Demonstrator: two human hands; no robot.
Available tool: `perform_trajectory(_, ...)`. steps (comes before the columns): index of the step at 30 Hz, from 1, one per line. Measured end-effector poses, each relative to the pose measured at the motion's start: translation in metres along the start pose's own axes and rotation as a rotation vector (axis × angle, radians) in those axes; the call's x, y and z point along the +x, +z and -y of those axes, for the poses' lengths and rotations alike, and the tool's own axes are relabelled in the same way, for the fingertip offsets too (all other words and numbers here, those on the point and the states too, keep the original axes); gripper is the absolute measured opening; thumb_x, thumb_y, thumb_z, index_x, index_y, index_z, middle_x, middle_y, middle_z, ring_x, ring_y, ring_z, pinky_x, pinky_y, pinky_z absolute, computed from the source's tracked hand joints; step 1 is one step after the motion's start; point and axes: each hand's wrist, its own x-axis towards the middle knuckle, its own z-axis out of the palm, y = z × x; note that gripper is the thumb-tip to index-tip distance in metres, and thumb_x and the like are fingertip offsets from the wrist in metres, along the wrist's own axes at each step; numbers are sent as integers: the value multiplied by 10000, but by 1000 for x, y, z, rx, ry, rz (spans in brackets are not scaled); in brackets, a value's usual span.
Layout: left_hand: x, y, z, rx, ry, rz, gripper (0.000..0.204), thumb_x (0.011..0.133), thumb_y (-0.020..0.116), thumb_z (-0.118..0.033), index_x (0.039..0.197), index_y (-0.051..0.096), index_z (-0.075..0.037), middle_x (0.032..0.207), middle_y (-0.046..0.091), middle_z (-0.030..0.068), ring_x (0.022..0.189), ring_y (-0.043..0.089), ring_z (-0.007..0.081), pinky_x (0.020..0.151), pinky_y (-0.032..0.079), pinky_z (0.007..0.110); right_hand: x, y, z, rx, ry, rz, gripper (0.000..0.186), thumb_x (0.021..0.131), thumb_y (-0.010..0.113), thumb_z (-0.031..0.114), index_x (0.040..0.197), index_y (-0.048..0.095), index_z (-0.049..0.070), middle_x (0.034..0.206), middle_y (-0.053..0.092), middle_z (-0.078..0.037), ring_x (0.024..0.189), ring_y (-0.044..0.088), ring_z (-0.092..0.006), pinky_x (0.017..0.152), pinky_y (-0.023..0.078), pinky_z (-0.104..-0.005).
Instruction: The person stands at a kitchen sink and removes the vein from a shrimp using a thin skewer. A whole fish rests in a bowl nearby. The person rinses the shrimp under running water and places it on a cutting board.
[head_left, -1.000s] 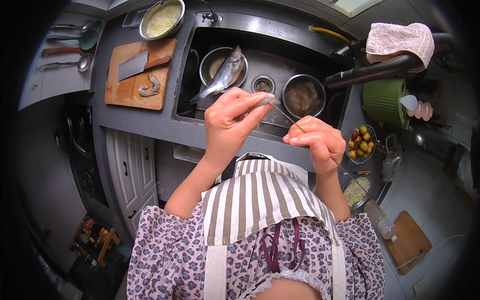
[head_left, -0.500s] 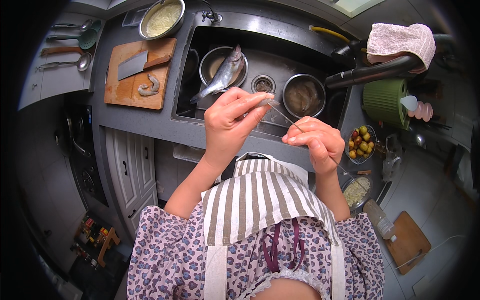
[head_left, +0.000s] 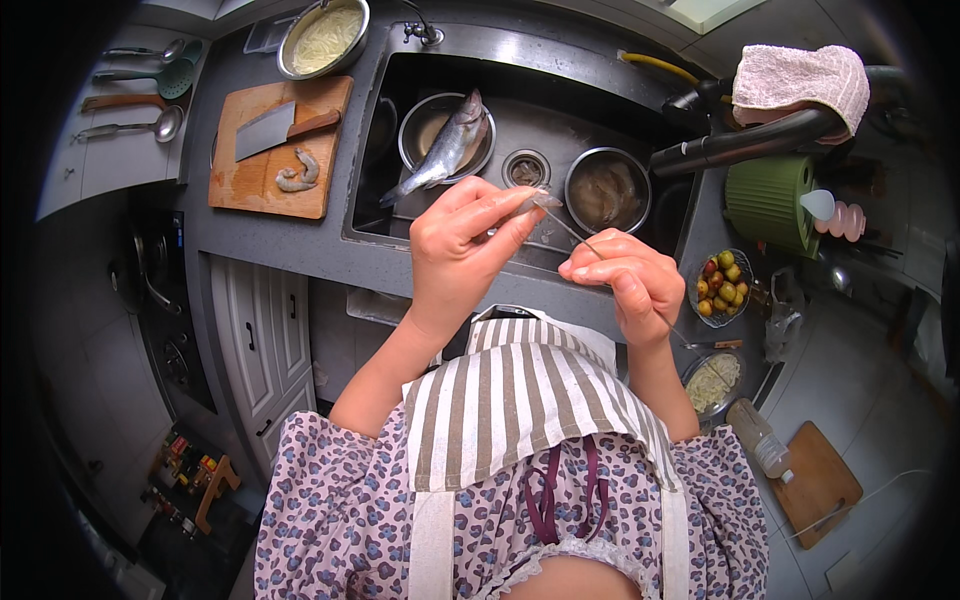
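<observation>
Presumably light, soft and slippery, the shrimp [head_left: 546,201], over the near side of the sink [head_left: 545,115], suits gentle holding midway along its body. Left hand [head_left: 462,232]: fingertips pinching and partly hiding it. Right hand [head_left: 640,276]: fingers pinching a stick [head_left: 576,236] that reaches it. Inside the sink: fish [head_left: 455,142] across the left bowl [head_left: 411,138].

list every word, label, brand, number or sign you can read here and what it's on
None can be read.
Small bottles at lower left: any labels too small to read.
Clear bottle at lower right: any marking too blurred.
Cleaver: no lettering I can make out.
Shrimp and thin stick in the hands: no text visible.
</observation>
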Motion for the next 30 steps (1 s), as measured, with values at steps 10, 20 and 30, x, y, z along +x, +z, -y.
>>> perform_trajectory(10, 0, 2, -4, 11, -5, -9, 190, 766, 751, -22, 954, 735, -37, 709, 589, 15, 545, 480, 49, 459, 355, 212, -6, 12, -6, 182, 63, -75, 290, 973, 455, 139, 937, 660, -63, 916, 683, -207, 820, 652, -273, 724, 525, -369)
perform_trajectory(20, -1, 6, 7, 170, 74, -3, 172, 786, 716, 15, 957, 724, 4, 774, 647, 57, 625, 570, 75, 515, 419, 213, -11, 30, -17, 701, 349, -309, 400, 1037, 385, 265, 989, 635, -44, 979, 647, -201, 884, 609, -257, 798, 496, -378)
perform_trajectory(30, 1, 4, 16, 289, 102, -47, 148, 773, 720, -1, 920, 721, 1, 749, 646, 74, 609, 587, 126, 530, 450, 244, -7, 43, -30, 817, 458, -460, 400, 1032, 409, 293, 975, 630, -35, 971, 641, -173, 867, 601, -220, 794, 492, -360)
